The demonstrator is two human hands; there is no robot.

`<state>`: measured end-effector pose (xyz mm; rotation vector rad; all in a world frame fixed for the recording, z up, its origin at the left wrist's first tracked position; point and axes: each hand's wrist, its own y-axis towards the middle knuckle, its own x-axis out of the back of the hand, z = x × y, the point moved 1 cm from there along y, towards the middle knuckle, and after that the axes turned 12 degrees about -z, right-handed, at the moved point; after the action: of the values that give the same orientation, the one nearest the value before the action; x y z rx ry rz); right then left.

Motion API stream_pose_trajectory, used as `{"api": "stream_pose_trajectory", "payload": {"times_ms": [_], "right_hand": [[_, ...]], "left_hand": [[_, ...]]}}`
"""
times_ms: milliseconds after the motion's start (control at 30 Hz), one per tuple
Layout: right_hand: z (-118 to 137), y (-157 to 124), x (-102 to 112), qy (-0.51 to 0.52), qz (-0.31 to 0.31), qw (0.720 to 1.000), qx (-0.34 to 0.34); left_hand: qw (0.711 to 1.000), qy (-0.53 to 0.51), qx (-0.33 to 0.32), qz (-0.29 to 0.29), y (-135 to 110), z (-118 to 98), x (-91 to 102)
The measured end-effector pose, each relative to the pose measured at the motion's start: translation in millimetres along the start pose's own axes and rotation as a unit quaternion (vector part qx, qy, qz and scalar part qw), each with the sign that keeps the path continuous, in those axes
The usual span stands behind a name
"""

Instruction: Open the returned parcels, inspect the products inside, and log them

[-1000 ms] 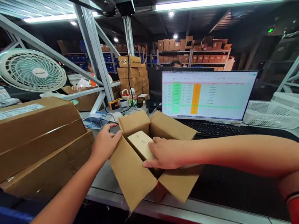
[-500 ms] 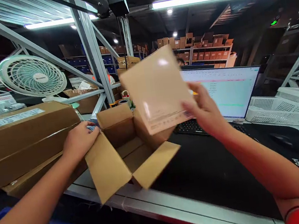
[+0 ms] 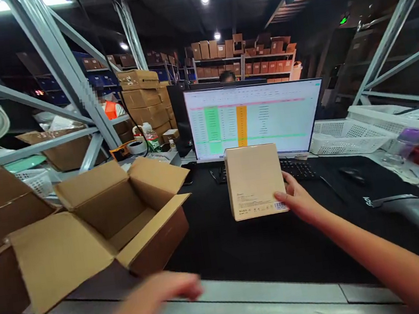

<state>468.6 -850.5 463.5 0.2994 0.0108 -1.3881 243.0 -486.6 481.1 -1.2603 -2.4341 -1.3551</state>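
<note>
Right hand (image 3: pixel 300 199): fingers and thumb curl around the lower right corner of a cream product box (image 3: pixel 255 182), partly open, gripping it by the edge. The box stands nearly upright, its face toward the camera, with small print and a barcode label (image 3: pixel 281 205) along its bottom edge by the thumb. Cannot tell whether the box's lower edge touches the black-matted worktop (image 3: pixel 209 244) beneath it.

Left hand (image 3: pixel 148 306): low in view near the worktop's front metal edge, motion-blurred. Degree of opening cannot be read; no object visible in it.

Open cardboard carton (image 3: pixel 98 220): left of the right hand and directly above the left hand, flaps spread outward, well apart from the cream box.

Beyond the right hand: keyboard (image 3: pixel 299 169) just behind it, and a monitor (image 3: pixel 256 117) showing a spreadsheet. To its right lies a handheld barcode scanner (image 3: pixel 405 208).
</note>
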Motion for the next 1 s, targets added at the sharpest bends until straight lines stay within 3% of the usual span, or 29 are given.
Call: {"api": "stream_pose_trajectory", "payload": {"times_ms": [33, 67, 133, 233, 300, 333, 433, 533, 600, 767, 1000], "right_hand": [[-4.2, -3.7, 0.3, 0.004, 0.017, 1.000, 0.007], [-7.3, -8.7, -0.4, 0.009, 0.038, 0.999, 0.017], [-11.8, -20.9, -3.2, 0.011, 0.093, 0.995, 0.041], [-18.1, -31.2, -1.0, -0.036, 0.172, 0.980, 0.090], [-22.2, -21.7, 13.3, -0.144, 0.187, 0.960, 0.147], [-24.0, -11.2, 25.6, -0.232, 0.169, 0.940, 0.184], [-28.4, 32.7, 77.4, -0.476, 0.026, 0.841, 0.256], [-35.9, 67.4, 127.2, -0.559, -0.119, 0.783, 0.247], [-44.3, 77.3, 146.0, -0.593, -0.175, 0.747, 0.245], [-68.4, 81.4, 153.1, -0.647, -0.194, 0.684, 0.275], [-86.9, 91.7, 164.5, -0.678, -0.197, 0.647, 0.289]], "left_hand": [[0.996, -0.044, -0.037, 0.067, -13.7, -12.6, -38.5], [0.991, -0.067, -0.020, 0.115, -19.1, -20.6, -74.3], [0.990, -0.086, 0.074, 0.083, -8.3, -27.2, -129.7], [0.956, -0.180, 0.167, 0.159, 29.3, -31.0, -172.1], [0.929, -0.231, 0.198, 0.211, 50.0, -34.1, -180.2], [0.928, -0.232, 0.205, 0.206, 57.7, -34.9, -181.4], [0.967, -0.155, 0.170, 0.112, 73.7, -30.2, -185.2], [0.992, -0.088, 0.094, 0.007, 80.0, -12.4, -195.8], [0.996, -0.076, 0.024, -0.035, 77.5, 3.8, -204.2], [0.991, -0.076, -0.106, -0.040, 59.0, 30.1, -214.7], [0.982, -0.124, -0.145, 0.006, 54.0, 22.0, -208.0]]}}
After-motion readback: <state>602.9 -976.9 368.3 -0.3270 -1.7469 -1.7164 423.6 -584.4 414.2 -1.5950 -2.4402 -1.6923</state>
